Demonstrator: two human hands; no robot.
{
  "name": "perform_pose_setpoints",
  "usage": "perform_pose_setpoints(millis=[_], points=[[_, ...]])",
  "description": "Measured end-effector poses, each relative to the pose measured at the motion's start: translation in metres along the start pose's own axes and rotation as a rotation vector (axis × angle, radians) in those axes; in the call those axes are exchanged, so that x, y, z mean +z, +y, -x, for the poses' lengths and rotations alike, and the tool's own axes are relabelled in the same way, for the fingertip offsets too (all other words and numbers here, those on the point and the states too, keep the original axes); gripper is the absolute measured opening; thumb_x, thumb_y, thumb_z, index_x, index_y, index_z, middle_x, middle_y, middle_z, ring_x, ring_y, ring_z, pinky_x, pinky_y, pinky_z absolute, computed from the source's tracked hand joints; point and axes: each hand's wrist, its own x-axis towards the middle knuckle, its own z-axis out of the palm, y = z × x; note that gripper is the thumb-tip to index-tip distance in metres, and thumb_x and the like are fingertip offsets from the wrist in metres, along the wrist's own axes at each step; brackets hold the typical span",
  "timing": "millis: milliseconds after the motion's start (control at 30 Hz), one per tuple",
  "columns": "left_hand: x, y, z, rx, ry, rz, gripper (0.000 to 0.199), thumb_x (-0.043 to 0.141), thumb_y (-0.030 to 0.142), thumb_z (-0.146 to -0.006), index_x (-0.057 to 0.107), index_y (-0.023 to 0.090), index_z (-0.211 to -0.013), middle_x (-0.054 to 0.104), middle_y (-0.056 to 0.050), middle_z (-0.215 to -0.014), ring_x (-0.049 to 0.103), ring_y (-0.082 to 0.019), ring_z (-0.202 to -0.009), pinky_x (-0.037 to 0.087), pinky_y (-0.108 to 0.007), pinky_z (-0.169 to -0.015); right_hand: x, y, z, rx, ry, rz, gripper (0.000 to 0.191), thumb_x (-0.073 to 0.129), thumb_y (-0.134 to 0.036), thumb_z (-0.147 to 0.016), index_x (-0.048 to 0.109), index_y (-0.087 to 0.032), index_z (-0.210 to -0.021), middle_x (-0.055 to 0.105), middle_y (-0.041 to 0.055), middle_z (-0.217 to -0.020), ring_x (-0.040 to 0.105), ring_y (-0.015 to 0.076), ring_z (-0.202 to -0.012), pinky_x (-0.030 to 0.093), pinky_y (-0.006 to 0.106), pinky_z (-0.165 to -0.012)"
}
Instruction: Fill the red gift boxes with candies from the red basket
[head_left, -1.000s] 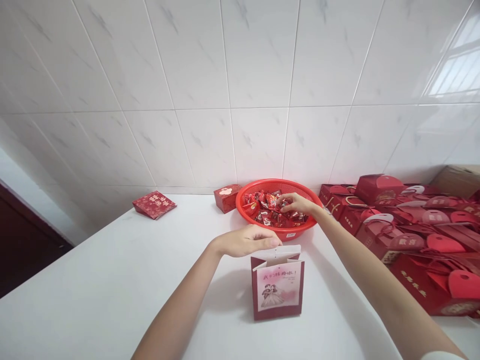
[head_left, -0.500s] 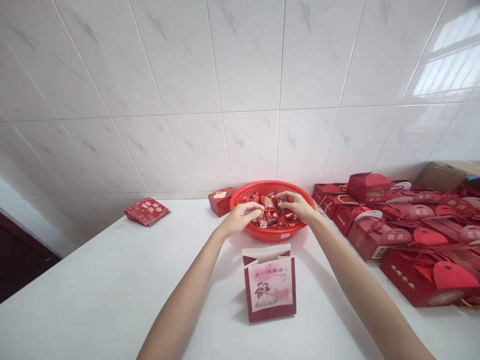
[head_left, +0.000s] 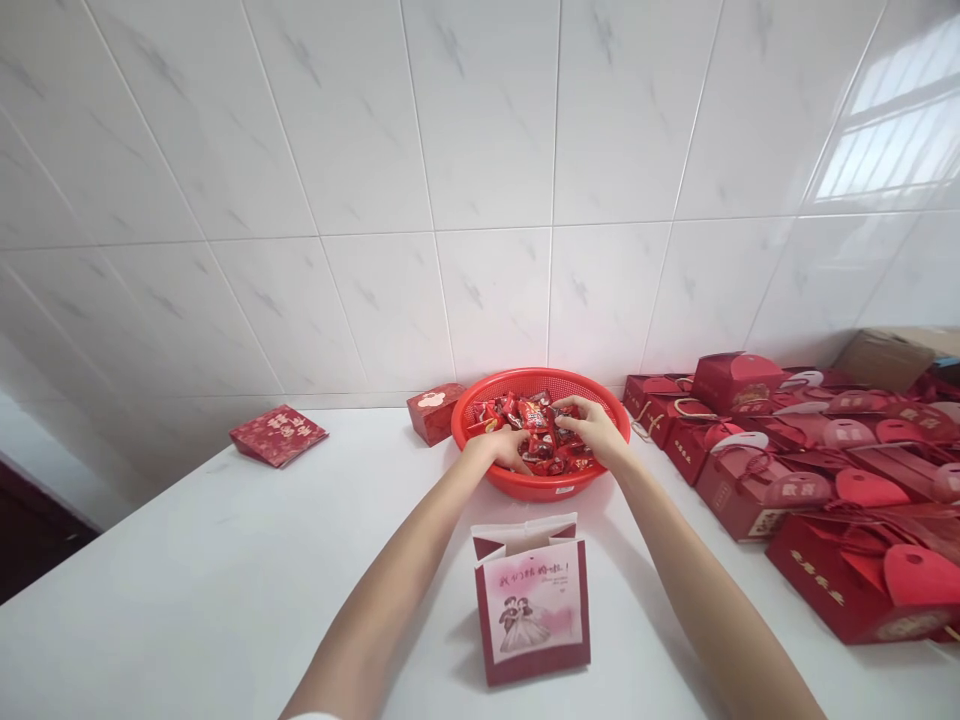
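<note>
1. We observe the left hand (head_left: pixel 501 448) inside the red basket (head_left: pixel 536 489), fingers lowered among wrapped sweets (head_left: pixel 535 416); whether they pinch any, we cannot tell.
2. Right hand (head_left: pixel 596 430): over the basket's right side, fingers bent toward the sweets; grip likewise unclear to us.
3. We note the open printed bag (head_left: pixel 534 612) upright on the worktop (head_left: pixel 187 560), before the basket.
</note>
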Motion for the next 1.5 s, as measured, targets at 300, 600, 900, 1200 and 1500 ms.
perform_pose_setpoints(millis=[300, 600, 900, 1200, 1500], points=[[0.008, -0.007, -0.004, 0.077, 0.002, -0.035, 0.074, 0.077, 0.042, -0.065, 0.058, 0.028, -0.135, 0.047, -0.009, -0.146, 0.056, -0.033, -0.124, 0.051, -0.033, -0.095, 0.003, 0.005, 0.001, 0.026, -0.010, 0.012, 0.028, 0.065, -0.026, -0.071, 0.068, -0.018, -0.097, 0.058, -0.0004, -0.075, 0.053, 0.0126, -0.060, 0.050, 0.026, -0.053], [0.009, -0.005, -0.003, 0.204, 0.089, 0.041, 0.072, 0.082, 0.022, -0.060, 0.063, 0.025, -0.129, 0.059, -0.008, -0.134, 0.058, -0.031, -0.121, 0.051, -0.030, -0.092, 0.001, 0.010, -0.003, 0.029, 0.007, 0.030, 0.026, 0.063, -0.020, -0.071, 0.069, -0.017, -0.097, 0.066, 0.0027, -0.090, 0.055, 0.0126, -0.067, 0.049, 0.026, -0.062], [0.008, -0.002, 0.004, 0.231, 0.135, 0.165, 0.068, 0.081, 0.018, -0.061, 0.065, 0.025, -0.126, 0.066, -0.006, -0.127, 0.067, -0.027, -0.105, 0.055, -0.027, -0.076, 0.002, 0.009, -0.004, 0.065, -0.029, -0.025, 0.022, 0.066, -0.016, -0.072, 0.065, -0.018, -0.094, 0.068, 0.0036, -0.089, 0.068, 0.0179, -0.077, 0.055, 0.029, -0.067], [0.008, -0.002, 0.004, 0.239, 0.111, 0.175, 0.050, 0.078, 0.039, -0.072, 0.068, 0.022, -0.118, 0.072, -0.004, -0.108, 0.069, -0.024, -0.095, 0.053, -0.025, -0.071, 0.004, 0.002, 0.001, 0.098, -0.017, -0.062, 0.018, 0.066, -0.013, -0.075, 0.064, -0.018, -0.092, 0.067, 0.0039, -0.094, 0.069, 0.0166, -0.073, 0.060, 0.031, -0.069], [0.012, -0.008, -0.005, 0.198, 0.083, 0.118, 0.039, 0.062, 0.033, -0.087, 0.063, 0.025, -0.125, 0.068, -0.004, -0.127, 0.064, -0.025, -0.111, 0.049, -0.026, -0.088, 0.006, 0.001, 0.001, 0.111, -0.019, -0.086, 0.011, 0.067, -0.016, -0.078, 0.063, -0.017, -0.089, 0.068, 0.0042, -0.098, 0.069, 0.0141, -0.075, 0.060, 0.027, -0.072]])
